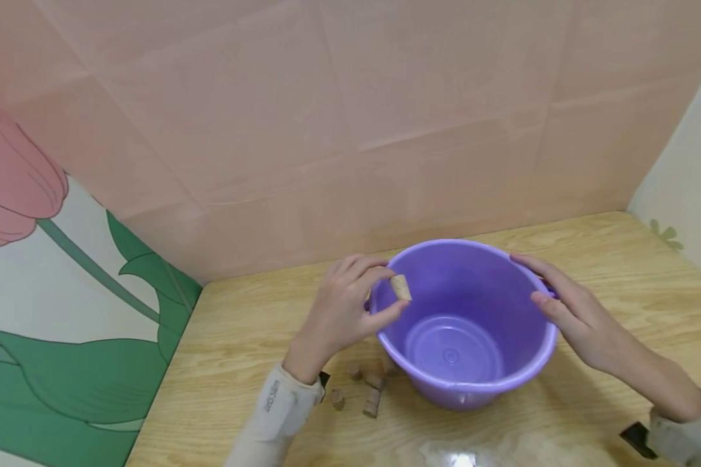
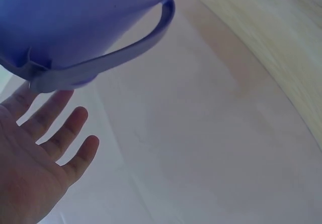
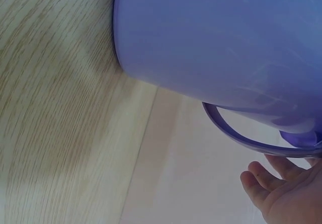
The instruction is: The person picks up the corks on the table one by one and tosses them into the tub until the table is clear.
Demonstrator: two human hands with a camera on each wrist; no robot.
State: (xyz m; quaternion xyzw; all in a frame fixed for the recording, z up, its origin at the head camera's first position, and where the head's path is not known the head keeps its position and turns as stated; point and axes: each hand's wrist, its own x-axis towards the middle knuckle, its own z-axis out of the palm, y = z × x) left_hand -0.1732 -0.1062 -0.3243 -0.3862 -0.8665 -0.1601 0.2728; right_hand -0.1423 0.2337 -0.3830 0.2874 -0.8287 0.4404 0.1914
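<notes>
My left hand (image 1: 341, 301) pinches a cork stopper (image 1: 401, 287) between thumb and forefinger, above the left rim of a purple bucket (image 1: 464, 387). In the left wrist view the other fingers of the left hand (image 2: 37, 153) spread beside the bucket's outer wall (image 2: 90, 17) and handle; the cork is hidden there. My right hand (image 1: 581, 318) holds the bucket's right rim, thumb over the edge. The right wrist view shows fingers of the right hand (image 3: 282, 189) by the purple handle (image 3: 241, 139). The bucket stands upright, and no cork shows inside it.
Several more corks (image 1: 371, 402) lie on the wood-grain table (image 1: 245, 363), close to the bucket's front left. A pinkish cloth wall (image 1: 350, 143) rises behind the table. On the left is a panel with a tulip print (image 1: 82, 363), on the right a pale panel (image 1: 689, 175).
</notes>
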